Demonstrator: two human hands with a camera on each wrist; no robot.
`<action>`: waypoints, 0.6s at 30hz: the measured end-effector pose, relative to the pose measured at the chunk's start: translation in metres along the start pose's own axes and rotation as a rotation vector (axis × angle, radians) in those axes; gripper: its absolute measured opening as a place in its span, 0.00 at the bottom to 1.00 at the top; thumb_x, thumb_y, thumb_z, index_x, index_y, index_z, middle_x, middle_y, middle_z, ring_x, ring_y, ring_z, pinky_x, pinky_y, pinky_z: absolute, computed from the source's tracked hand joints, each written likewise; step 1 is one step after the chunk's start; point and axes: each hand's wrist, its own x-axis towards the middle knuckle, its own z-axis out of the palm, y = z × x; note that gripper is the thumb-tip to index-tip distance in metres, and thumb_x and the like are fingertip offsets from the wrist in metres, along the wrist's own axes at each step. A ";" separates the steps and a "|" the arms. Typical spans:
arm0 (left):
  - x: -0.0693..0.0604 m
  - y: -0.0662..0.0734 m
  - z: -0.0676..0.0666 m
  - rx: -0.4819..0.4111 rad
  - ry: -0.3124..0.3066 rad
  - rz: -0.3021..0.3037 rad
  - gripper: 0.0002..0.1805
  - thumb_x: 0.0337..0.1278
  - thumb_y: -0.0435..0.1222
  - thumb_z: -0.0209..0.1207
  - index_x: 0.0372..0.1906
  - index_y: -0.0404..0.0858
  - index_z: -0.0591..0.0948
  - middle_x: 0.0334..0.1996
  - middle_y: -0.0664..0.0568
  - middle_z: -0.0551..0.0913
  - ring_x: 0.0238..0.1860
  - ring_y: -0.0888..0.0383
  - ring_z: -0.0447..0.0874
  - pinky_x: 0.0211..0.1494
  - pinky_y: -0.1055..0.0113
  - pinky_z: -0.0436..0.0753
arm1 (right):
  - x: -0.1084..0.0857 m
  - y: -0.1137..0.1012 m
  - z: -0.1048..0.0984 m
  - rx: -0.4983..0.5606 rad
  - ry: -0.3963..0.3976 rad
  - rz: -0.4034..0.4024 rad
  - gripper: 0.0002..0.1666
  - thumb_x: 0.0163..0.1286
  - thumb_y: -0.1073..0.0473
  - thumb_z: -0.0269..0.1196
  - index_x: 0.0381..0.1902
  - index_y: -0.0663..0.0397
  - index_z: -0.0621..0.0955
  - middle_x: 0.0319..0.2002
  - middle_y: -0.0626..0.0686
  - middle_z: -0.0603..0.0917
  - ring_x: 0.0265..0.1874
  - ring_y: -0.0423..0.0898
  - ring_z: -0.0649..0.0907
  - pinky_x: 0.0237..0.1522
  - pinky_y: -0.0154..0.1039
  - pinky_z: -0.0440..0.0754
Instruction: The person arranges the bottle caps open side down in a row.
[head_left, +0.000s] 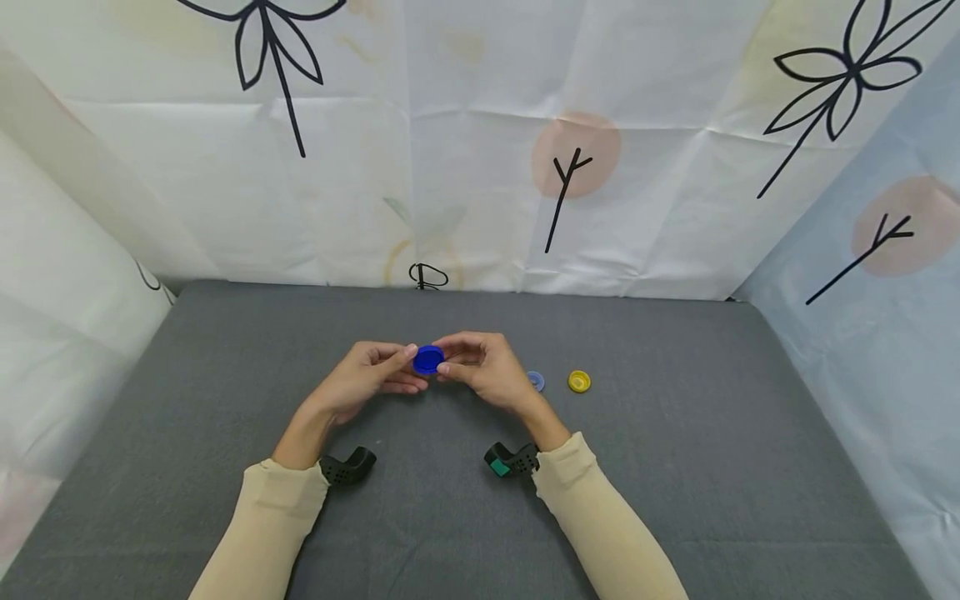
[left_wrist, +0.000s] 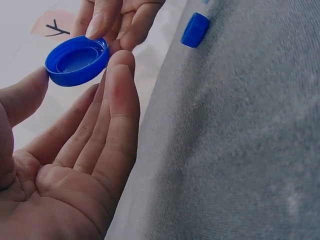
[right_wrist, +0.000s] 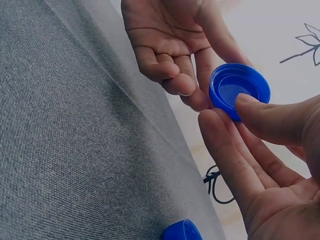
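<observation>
The 2 hands meet over the grey cloth (head_left: 675, 450), holding a blue cap (head_left: 428, 360) up between them, its hollow side turned toward the person. The left hand (head_left: 371, 373) has its thumb on 1 side of the rim and its fingers reaching under the other, a light pinch with the rest of the hand loosely spread. The right hand (head_left: 483, 367) grips the opposite edge, thumb tip on the rim and fingertips below. On the cloth, just beyond the right wrist, lie a pale blue cap (head_left: 536, 381), partly covered by that hand, and a yellow cap (head_left: 579, 382). The left wrist view also shows a small blue piece (left_wrist: 195, 30) resting on the cloth. The step in hand looks like handling the cap with both hands, perhaps turning or passing it. The next move seems to call for 1 steady pinch while the other loosens; which hand should let go, I cannot tell.
</observation>
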 end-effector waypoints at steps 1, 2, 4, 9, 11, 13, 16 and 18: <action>0.000 0.000 0.000 -0.007 0.000 -0.005 0.27 0.78 0.45 0.53 0.60 0.22 0.77 0.47 0.29 0.84 0.44 0.50 0.89 0.52 0.55 0.85 | 0.000 -0.001 0.000 -0.006 -0.001 -0.003 0.17 0.66 0.77 0.65 0.53 0.73 0.82 0.44 0.66 0.87 0.38 0.51 0.89 0.44 0.49 0.87; 0.000 0.000 0.000 -0.014 0.003 -0.009 0.28 0.78 0.45 0.54 0.60 0.22 0.77 0.47 0.30 0.85 0.44 0.50 0.89 0.52 0.55 0.85 | 0.000 -0.001 0.001 -0.016 -0.001 -0.009 0.17 0.66 0.76 0.66 0.53 0.72 0.82 0.44 0.65 0.87 0.38 0.50 0.89 0.44 0.47 0.87; 0.000 0.000 0.000 -0.025 0.008 -0.010 0.28 0.77 0.45 0.54 0.60 0.22 0.77 0.47 0.32 0.86 0.45 0.50 0.89 0.52 0.56 0.85 | -0.001 -0.002 0.001 -0.030 0.000 -0.015 0.17 0.66 0.76 0.66 0.53 0.71 0.82 0.44 0.65 0.87 0.39 0.51 0.89 0.43 0.45 0.87; -0.001 0.000 0.000 -0.025 0.017 0.009 0.25 0.75 0.42 0.57 0.60 0.21 0.78 0.48 0.37 0.86 0.46 0.52 0.89 0.53 0.58 0.84 | -0.001 -0.004 0.001 -0.092 -0.007 -0.028 0.17 0.66 0.73 0.68 0.53 0.68 0.84 0.45 0.62 0.87 0.41 0.54 0.88 0.43 0.42 0.87; -0.001 0.000 0.000 -0.013 0.024 0.021 0.24 0.74 0.40 0.59 0.59 0.21 0.78 0.48 0.38 0.86 0.47 0.53 0.88 0.54 0.58 0.84 | -0.002 -0.004 0.000 -0.116 -0.016 -0.021 0.18 0.66 0.70 0.69 0.54 0.66 0.84 0.45 0.60 0.87 0.43 0.53 0.88 0.43 0.40 0.86; -0.001 0.000 0.000 0.008 0.035 0.043 0.22 0.72 0.38 0.61 0.58 0.22 0.79 0.49 0.39 0.85 0.48 0.53 0.88 0.56 0.57 0.83 | -0.002 -0.004 -0.001 -0.132 -0.028 -0.004 0.19 0.67 0.67 0.70 0.55 0.65 0.84 0.46 0.58 0.88 0.44 0.52 0.88 0.44 0.40 0.85; -0.001 -0.001 -0.001 0.043 0.061 0.076 0.21 0.68 0.36 0.65 0.58 0.25 0.81 0.51 0.40 0.85 0.50 0.51 0.87 0.57 0.56 0.83 | -0.003 -0.004 -0.004 -0.131 -0.042 0.030 0.19 0.69 0.65 0.69 0.57 0.64 0.83 0.45 0.57 0.88 0.44 0.49 0.88 0.45 0.40 0.85; -0.001 -0.001 -0.001 0.061 0.073 0.096 0.22 0.65 0.35 0.67 0.58 0.26 0.81 0.52 0.40 0.85 0.51 0.51 0.87 0.56 0.58 0.83 | -0.003 -0.004 -0.005 -0.143 -0.045 0.040 0.19 0.70 0.63 0.68 0.57 0.64 0.83 0.44 0.57 0.88 0.43 0.47 0.88 0.45 0.41 0.85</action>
